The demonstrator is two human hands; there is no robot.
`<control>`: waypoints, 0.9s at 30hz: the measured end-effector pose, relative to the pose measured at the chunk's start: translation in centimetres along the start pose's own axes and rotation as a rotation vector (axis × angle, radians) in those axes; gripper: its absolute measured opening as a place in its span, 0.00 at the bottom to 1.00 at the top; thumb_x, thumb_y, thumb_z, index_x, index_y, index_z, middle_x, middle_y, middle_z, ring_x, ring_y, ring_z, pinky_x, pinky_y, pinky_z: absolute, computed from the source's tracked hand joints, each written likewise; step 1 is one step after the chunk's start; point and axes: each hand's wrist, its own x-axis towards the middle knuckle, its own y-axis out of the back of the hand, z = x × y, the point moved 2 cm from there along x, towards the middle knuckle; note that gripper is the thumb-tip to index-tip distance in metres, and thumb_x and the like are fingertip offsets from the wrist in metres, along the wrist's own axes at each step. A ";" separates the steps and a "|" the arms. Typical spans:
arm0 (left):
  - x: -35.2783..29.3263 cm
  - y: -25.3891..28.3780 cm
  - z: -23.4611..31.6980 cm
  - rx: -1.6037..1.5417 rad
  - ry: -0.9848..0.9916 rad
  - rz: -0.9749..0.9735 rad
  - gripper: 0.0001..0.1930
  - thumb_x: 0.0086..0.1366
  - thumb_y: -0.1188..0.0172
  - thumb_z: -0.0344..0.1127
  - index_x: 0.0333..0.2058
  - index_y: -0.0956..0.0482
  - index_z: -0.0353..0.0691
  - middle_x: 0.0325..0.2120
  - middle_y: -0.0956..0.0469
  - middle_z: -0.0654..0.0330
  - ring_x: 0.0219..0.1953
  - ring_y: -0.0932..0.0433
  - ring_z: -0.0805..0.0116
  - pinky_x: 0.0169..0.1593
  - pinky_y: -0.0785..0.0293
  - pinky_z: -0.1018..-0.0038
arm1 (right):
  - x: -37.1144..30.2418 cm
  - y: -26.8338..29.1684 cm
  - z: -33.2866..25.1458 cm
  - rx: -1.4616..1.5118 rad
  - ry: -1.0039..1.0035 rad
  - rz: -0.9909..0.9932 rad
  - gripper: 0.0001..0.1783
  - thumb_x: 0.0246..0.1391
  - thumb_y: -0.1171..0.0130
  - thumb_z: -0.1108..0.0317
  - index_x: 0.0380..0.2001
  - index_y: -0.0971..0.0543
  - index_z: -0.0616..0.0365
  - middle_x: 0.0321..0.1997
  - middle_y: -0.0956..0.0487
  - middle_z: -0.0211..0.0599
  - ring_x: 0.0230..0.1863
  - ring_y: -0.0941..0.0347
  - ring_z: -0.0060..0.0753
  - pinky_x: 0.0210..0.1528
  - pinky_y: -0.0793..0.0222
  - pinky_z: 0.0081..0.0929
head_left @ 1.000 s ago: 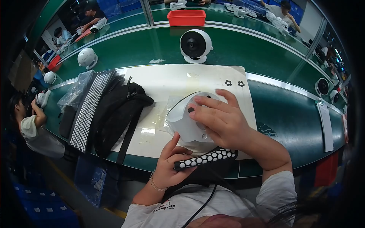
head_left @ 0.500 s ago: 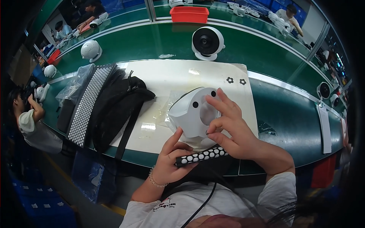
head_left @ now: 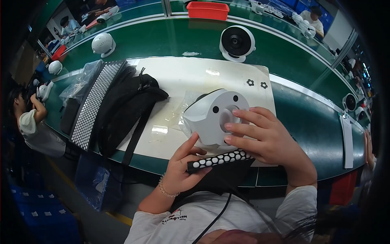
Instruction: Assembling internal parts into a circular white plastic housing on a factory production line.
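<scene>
A white plastic housing (head_left: 203, 112), perhaps a fan base, lies tilted on a clear plastic bag on the pale work mat. Two round black pads (head_left: 215, 109) show on its face beside a round recess. My left hand (head_left: 183, 166) is closed around a black dotted strip (head_left: 219, 159) with white round spots, its index fingertip touching the housing's lower edge. Over the housing's right side, my right hand (head_left: 264, 136) has its fingers spread, the tips at the recess and lower rim. A dark spot shows partly under one fingertip there.
Left on the mat (head_left: 178, 67) lie a black cloth bag (head_left: 126, 105), a white-dotted black sheet (head_left: 95, 105) and clear plastic. White fans (head_left: 237, 42) stand on the green bench beyond, near a red bin (head_left: 208, 11). Other people work at the left and far benches.
My right hand has gone from a thumb-and-finger pinch to spread fingers on the housing's lower right. The left hand still holds the strip. The whole view has shifted slightly.
</scene>
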 end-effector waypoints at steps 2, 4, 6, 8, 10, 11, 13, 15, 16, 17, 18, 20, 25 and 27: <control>-0.1 0.3 0.0 -0.006 0.017 -0.007 0.13 0.42 0.35 0.22 0.30 0.25 0.35 0.56 0.43 0.48 0.37 0.25 0.65 0.40 0.28 0.74 | 0.2 0.4 -0.2 -0.058 -0.004 -0.015 0.17 0.38 0.40 0.69 0.37 0.25 0.49 0.47 0.28 0.28 0.52 0.35 0.34 0.51 0.42 0.35; -0.1 0.5 0.1 -0.012 0.035 -0.015 0.12 0.42 0.35 0.22 0.30 0.25 0.34 0.56 0.43 0.48 0.38 0.25 0.65 0.40 0.28 0.75 | 0.4 0.4 -0.5 -0.005 0.005 0.033 0.16 0.38 0.40 0.68 0.35 0.25 0.50 0.46 0.27 0.28 0.51 0.33 0.33 0.50 0.41 0.35; -0.1 0.8 0.1 -0.027 0.080 -0.015 0.12 0.42 0.35 0.23 0.29 0.23 0.35 0.56 0.43 0.48 0.38 0.26 0.66 0.39 0.29 0.75 | 0.6 0.2 -1.3 0.119 0.027 0.125 0.12 0.37 0.39 0.67 0.31 0.24 0.52 0.42 0.26 0.29 0.47 0.31 0.33 0.47 0.39 0.33; 0.0 0.9 0.0 -0.019 0.051 -0.016 0.13 0.42 0.34 0.24 0.30 0.23 0.35 0.56 0.42 0.49 0.38 0.26 0.66 0.38 0.30 0.76 | 0.7 -0.2 -2.2 0.132 0.037 0.130 0.12 0.37 0.39 0.67 0.31 0.24 0.52 0.42 0.26 0.29 0.47 0.31 0.33 0.46 0.39 0.32; -0.1 0.9 -0.1 -0.008 0.021 -0.013 0.13 0.42 0.34 0.24 0.31 0.23 0.35 0.56 0.41 0.49 0.38 0.27 0.66 0.38 0.30 0.76 | 0.8 -0.9 -2.9 0.124 0.068 0.151 0.10 0.39 0.40 0.67 0.30 0.24 0.54 0.41 0.26 0.30 0.47 0.31 0.32 0.46 0.39 0.31; -0.1 0.8 -0.2 -0.016 0.016 -0.002 0.13 0.42 0.34 0.24 0.31 0.22 0.36 0.55 0.41 0.49 0.38 0.27 0.66 0.38 0.30 0.76 | 0.7 -1.3 -2.9 0.126 0.069 0.151 0.10 0.39 0.40 0.67 0.30 0.24 0.54 0.41 0.26 0.30 0.47 0.31 0.32 0.46 0.39 0.31; -0.2 0.7 -0.1 -0.025 0.014 0.009 0.14 0.42 0.35 0.24 0.32 0.22 0.36 0.55 0.40 0.50 0.38 0.27 0.66 0.38 0.31 0.76 | 0.6 -2.1 -3.1 0.033 0.103 0.218 0.08 0.40 0.43 0.69 0.29 0.24 0.55 0.41 0.25 0.31 0.47 0.30 0.32 0.46 0.38 0.30; -0.1 0.7 -0.1 -0.116 0.096 0.032 0.16 0.43 0.36 0.24 0.34 0.22 0.37 0.55 0.40 0.50 0.38 0.27 0.66 0.39 0.30 0.76 | 0.5 -2.2 -3.4 -0.005 0.119 0.243 0.08 0.40 0.44 0.69 0.28 0.24 0.56 0.41 0.25 0.31 0.47 0.30 0.31 0.46 0.38 0.30; -0.1 0.8 0.0 -0.114 0.098 0.032 0.16 0.43 0.36 0.24 0.34 0.22 0.37 0.55 0.40 0.50 0.38 0.27 0.66 0.39 0.30 0.76 | 0.6 -2.3 -3.5 -0.045 0.140 0.269 0.07 0.40 0.45 0.70 0.27 0.24 0.56 0.41 0.25 0.32 0.47 0.30 0.31 0.45 0.38 0.29; -0.1 0.8 0.1 -0.107 0.085 0.031 0.16 0.43 0.36 0.23 0.36 0.23 0.36 0.55 0.39 0.50 0.38 0.27 0.66 0.39 0.30 0.76 | 0.5 -2.4 -3.5 -0.042 0.141 0.270 0.07 0.40 0.45 0.70 0.27 0.24 0.56 0.41 0.25 0.32 0.47 0.30 0.31 0.45 0.38 0.29; -0.1 0.9 0.2 -0.101 0.072 0.029 0.17 0.44 0.36 0.23 0.37 0.23 0.35 0.54 0.39 0.50 0.38 0.27 0.66 0.40 0.30 0.75 | 0.5 -2.6 -3.5 -0.082 0.181 0.284 0.07 0.40 0.45 0.70 0.27 0.24 0.56 0.41 0.25 0.32 0.47 0.30 0.31 0.45 0.38 0.29; -0.3 1.0 0.0 -0.103 0.119 0.015 0.17 0.44 0.36 0.23 0.37 0.24 0.35 0.54 0.38 0.51 0.38 0.27 0.66 0.40 0.30 0.75 | 0.4 -2.9 -3.3 -0.120 0.220 0.298 0.07 0.40 0.45 0.70 0.26 0.24 0.57 0.41 0.25 0.33 0.47 0.30 0.31 0.45 0.38 0.28; -0.3 1.5 0.2 -0.094 0.187 0.014 0.18 0.45 0.37 0.23 0.38 0.24 0.34 0.53 0.36 0.51 0.39 0.26 0.66 0.40 0.30 0.76 | 0.5 -3.1 -3.2 -0.136 0.272 0.334 0.05 0.39 0.45 0.71 0.25 0.24 0.56 0.43 0.26 0.31 0.47 0.30 0.30 0.44 0.38 0.27; -0.2 1.7 0.1 -0.091 0.133 -0.007 0.18 0.44 0.37 0.23 0.39 0.24 0.34 0.53 0.37 0.50 0.38 0.26 0.66 0.40 0.30 0.77 | 0.8 -3.0 -3.3 -0.119 0.256 0.329 0.05 0.39 0.43 0.71 0.25 0.23 0.54 0.42 0.25 0.28 0.46 0.30 0.28 0.45 0.39 0.27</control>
